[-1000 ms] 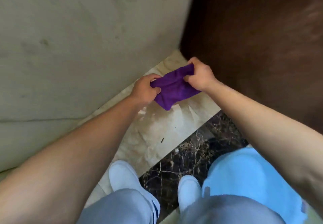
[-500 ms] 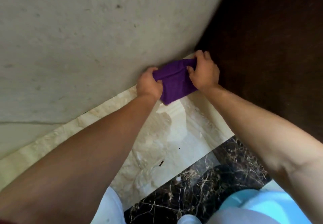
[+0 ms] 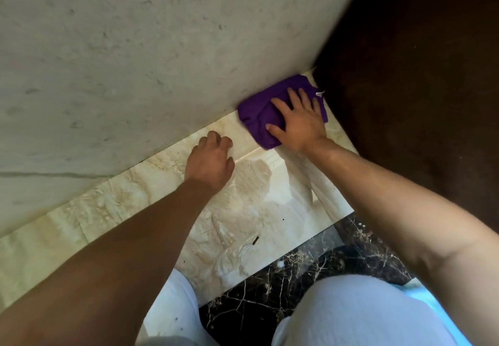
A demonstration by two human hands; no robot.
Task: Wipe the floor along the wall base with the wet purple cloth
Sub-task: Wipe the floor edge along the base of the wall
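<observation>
The purple cloth (image 3: 259, 110) lies folded on the beige marble floor (image 3: 151, 197), in the corner where the grey wall (image 3: 135, 62) meets a dark brown panel (image 3: 418, 89). My right hand (image 3: 297, 121) presses flat on the cloth with fingers spread. My left hand (image 3: 212, 159) rests on the floor a little to the left of the cloth, fingers curled, holding nothing. A white tag sticks out at the cloth's right edge.
A wet patch (image 3: 253, 181) darkens the beige tile below the cloth. A small dark speck (image 3: 255, 241) lies on the tile. A black veined marble strip (image 3: 283, 270) runs nearer me. My knees in light trousers (image 3: 351, 310) fill the bottom.
Both hands held the cloth in the air before. The cloth has come down to the floor in the corner; my left hand has let go and rests on the tile, my right lies flat on it.
</observation>
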